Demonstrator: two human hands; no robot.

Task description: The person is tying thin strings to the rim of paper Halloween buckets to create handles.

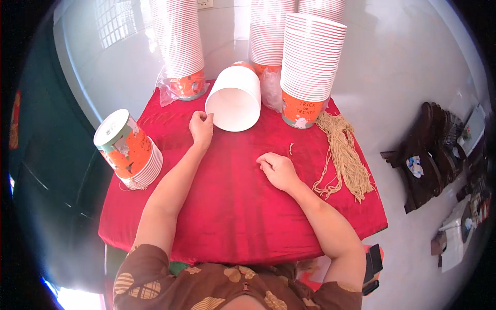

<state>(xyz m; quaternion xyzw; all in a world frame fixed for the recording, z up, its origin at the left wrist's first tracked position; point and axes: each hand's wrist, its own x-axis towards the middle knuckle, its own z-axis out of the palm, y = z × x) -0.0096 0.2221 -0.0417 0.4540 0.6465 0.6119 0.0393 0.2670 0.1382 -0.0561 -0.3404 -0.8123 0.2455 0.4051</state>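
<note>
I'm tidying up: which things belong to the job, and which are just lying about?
Likely for the job:
White round paper bucket lying sideways, beside the left hand
Tall stacks of orange, white-rimmed paper buckets
Short upturned orange stack
Tan string bundle near the right hand

Probably just lying about:
Crumpled clear plastic beside the bucket
Dark brown furniture, far right

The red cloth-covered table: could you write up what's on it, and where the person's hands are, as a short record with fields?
Left hand: beside the open rim of a white round tub; contact unclear
Tub position: on its side, mouth toward the person
Right hand: over the red cloth, fingers curled; whether it holds anything is unclear
Right side: loose bundle of tan strings
Left side: upside-down stack of orange printed tubs
Back right: tall upright stack of white-rimmed orange tubs
</note>
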